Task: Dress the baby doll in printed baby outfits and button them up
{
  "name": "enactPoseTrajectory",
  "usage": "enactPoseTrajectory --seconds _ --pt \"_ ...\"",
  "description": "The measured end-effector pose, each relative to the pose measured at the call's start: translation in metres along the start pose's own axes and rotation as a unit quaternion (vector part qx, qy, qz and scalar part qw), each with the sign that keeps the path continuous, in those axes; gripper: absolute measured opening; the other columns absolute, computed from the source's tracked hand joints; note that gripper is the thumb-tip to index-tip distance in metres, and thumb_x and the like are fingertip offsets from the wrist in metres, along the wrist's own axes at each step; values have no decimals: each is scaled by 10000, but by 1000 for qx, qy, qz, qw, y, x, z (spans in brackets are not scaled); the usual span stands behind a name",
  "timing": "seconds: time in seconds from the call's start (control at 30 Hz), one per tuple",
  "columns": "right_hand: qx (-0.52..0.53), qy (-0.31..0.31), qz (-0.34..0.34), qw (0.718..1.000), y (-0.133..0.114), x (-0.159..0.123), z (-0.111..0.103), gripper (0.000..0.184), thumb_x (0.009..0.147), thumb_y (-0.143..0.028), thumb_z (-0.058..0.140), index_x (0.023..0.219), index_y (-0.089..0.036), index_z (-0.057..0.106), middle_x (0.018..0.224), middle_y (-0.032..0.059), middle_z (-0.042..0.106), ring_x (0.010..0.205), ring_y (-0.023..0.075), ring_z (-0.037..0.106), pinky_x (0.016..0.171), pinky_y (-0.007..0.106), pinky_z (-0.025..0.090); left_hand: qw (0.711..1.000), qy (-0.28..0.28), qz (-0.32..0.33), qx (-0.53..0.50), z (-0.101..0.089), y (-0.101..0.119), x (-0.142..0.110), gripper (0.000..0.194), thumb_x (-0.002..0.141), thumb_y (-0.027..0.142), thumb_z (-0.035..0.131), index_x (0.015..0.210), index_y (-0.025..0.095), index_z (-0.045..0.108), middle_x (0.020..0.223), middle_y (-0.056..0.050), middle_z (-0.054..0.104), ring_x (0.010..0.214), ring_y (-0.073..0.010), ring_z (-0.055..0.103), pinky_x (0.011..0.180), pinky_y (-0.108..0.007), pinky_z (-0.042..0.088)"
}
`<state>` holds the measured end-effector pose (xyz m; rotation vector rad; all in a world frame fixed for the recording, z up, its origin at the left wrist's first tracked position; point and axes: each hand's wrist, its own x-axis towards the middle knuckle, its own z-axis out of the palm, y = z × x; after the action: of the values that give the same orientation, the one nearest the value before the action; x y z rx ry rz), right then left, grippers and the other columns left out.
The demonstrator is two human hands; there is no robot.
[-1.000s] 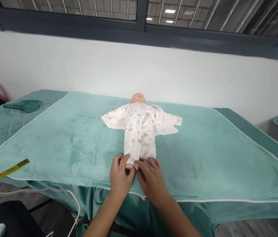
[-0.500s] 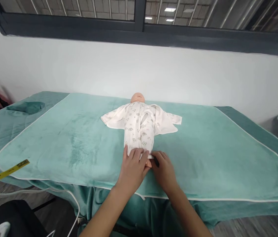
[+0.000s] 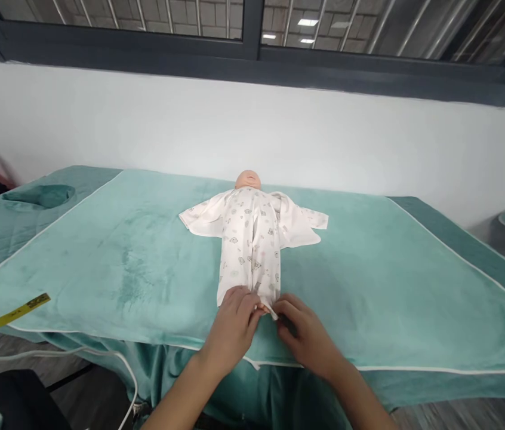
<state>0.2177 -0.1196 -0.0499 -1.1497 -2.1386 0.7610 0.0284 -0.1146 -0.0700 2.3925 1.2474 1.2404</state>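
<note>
A baby doll (image 3: 248, 179) lies on its back on the green cover, head toward the wall. It wears a white printed shirt (image 3: 208, 215) with the sleeves spread to both sides. White printed trousers (image 3: 237, 257) cover its body and legs down to my hands. My left hand (image 3: 234, 319) has its fingers closed on the trouser hem, left of a bit of the doll's foot (image 3: 263, 307). On the other side of that foot, my right hand (image 3: 304, 334) pinches the corner of the hem between thumb and fingers.
A teal-green cover (image 3: 369, 286) with white piping lies over the bed beneath the doll. At the bed's left end is a face hole (image 3: 40, 196). Yellow tape (image 3: 8, 316) and a white cable (image 3: 77, 352) are at lower left. A white wall (image 3: 252, 125) stands behind.
Both hands have moved down toward the near edge with the hem. The trousers now reach lower and lie straighter, and less of the doll's foot shows.
</note>
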Motion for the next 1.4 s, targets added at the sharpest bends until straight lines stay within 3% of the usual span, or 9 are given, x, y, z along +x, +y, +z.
enactPoseTrajectory --seconds 0.23,0.4,0.53,0.7,0.87,0.97,1.07,1.23,1.4 --pt "107 -2 12 994 8 0 -9 144 827 -79 432 779 -210 471 789 -6 504 729 142 474 658 265 390 999 14 -24 -19 -17 6 1 374 839 16 444 1156 193 532 1041 -89 576 969 -184 570 827 -323 521" --pt "62 23 31 997 27 6 -12 105 868 -140 460 833 -212 526 807 6 544 742 154 516 677 289 445 998 26 -2 -58 -27 7 1 284 813 55 466 1035 196 574 820 -47 606 809 -182 575 769 -349 513" --pt "-105 136 16 985 59 31 -18 247 850 -122 461 1054 -202 575 1097 87 607 1030 225 562 889 408 488 991 79 -107 8 -28 -37 15 227 889 114 432 1029 190 594 920 -69 642 872 -190 599 769 -342 517" --pt "-286 160 -55 943 79 83 -17 441 859 -109 460 1290 -176 524 1293 135 575 1262 284 466 1040 516 420 972 0 -111 206 -14 -99 56 360 830 83 483 1169 139 591 1279 -147 567 1264 -311 447 1011 -494 412" --pt "-356 182 -55 915 79 108 -14 419 911 -178 483 1329 -165 516 1339 149 558 1284 287 453 1081 529 356 961 -51 -99 253 0 -121 97 351 859 132 479 1185 103 608 1293 -183 564 1307 -324 404 1104 -549 288" --pt "-358 149 -69 919 82 110 -14 344 897 -177 508 1225 -144 607 1205 144 637 1202 287 517 1089 523 343 964 -53 -77 250 4 -126 109 313 877 148 462 1129 129 647 1223 -162 603 1243 -296 457 1100 -510 304" --pt "-318 116 -98 936 84 119 -14 305 873 -179 533 1147 -158 667 1109 123 676 1127 273 565 1035 474 417 967 -44 -67 242 5 -129 111 296 870 154 479 1100 149 664 1164 -152 621 1194 -288 484 1081 -493 329" --pt "-247 147 -95 953 81 143 -10 298 861 -181 509 1086 -197 704 1113 98 695 1114 264 594 1005 450 463 971 -30 -72 227 6 -132 106 283 857 165 506 1091 164 666 1136 -144 629 1137 -280 516 1039 -469 369" --pt "-210 116 -127 962 77 135 -9 283 852 -177 501 1019 -215 727 1043 88 730 1023 254 648 918 412 529 975 -23 -94 199 5 -133 105 267 850 198 520 1074 169 662 1080 -132 648 1067 -276 549 1009 -457 386"
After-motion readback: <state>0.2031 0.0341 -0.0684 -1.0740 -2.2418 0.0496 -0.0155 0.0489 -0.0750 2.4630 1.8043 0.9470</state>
